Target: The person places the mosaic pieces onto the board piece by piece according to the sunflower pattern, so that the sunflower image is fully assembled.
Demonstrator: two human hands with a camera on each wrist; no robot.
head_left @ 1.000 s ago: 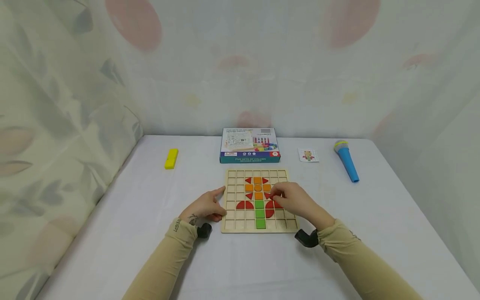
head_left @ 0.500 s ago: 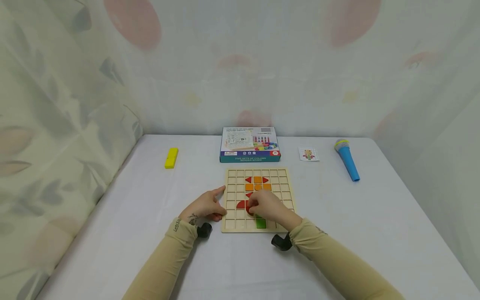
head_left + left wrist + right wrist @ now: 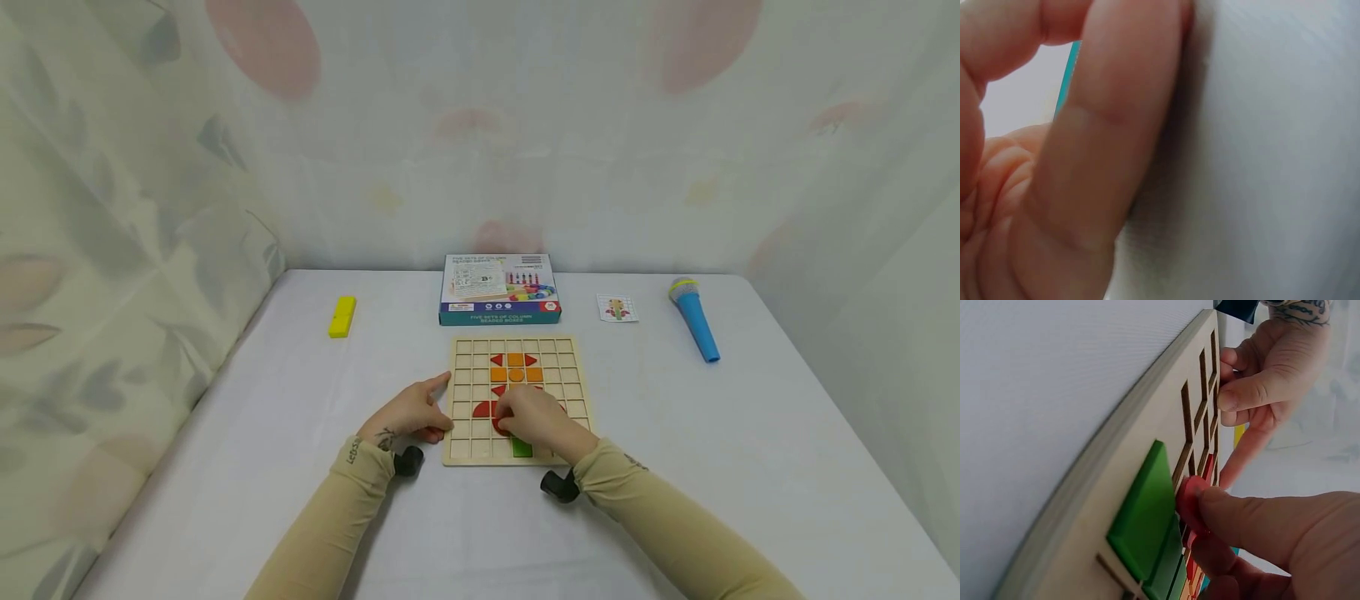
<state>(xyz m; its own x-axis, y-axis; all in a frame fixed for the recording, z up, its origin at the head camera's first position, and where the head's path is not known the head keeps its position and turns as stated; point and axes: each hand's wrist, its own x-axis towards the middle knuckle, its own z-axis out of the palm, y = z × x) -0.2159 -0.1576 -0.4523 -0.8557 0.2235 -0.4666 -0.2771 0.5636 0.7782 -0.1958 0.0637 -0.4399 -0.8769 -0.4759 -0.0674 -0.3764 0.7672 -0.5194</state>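
Note:
A wooden grid board (image 3: 461, 448) lies flat on the table with red, orange and green tiles set in its cells. My left hand (image 3: 407, 412) rests at the board's left edge, thumb and index finger spread apart and touching it. Over the lower middle of the board is my right hand (image 3: 538, 417). Its thumb and finger pinch a red round-edged tile (image 3: 1191, 503), seen tilted against the board beside the green tiles (image 3: 1147, 512) in the right wrist view. An orange square tile (image 3: 515, 360) sits near the top, between red triangles. My right hand covers several tiles.
Behind the board lies a bead-set box (image 3: 500, 292). A yellow block (image 3: 342, 317) is at the left. To the right are a small pattern card (image 3: 617, 308) and a blue toy microphone (image 3: 695, 321). Curtains surround the white table (image 3: 480, 525).
My right hand has moved left from the right side of the board to its lower middle, and has stayed about there for the last half second. My left hand has not moved.

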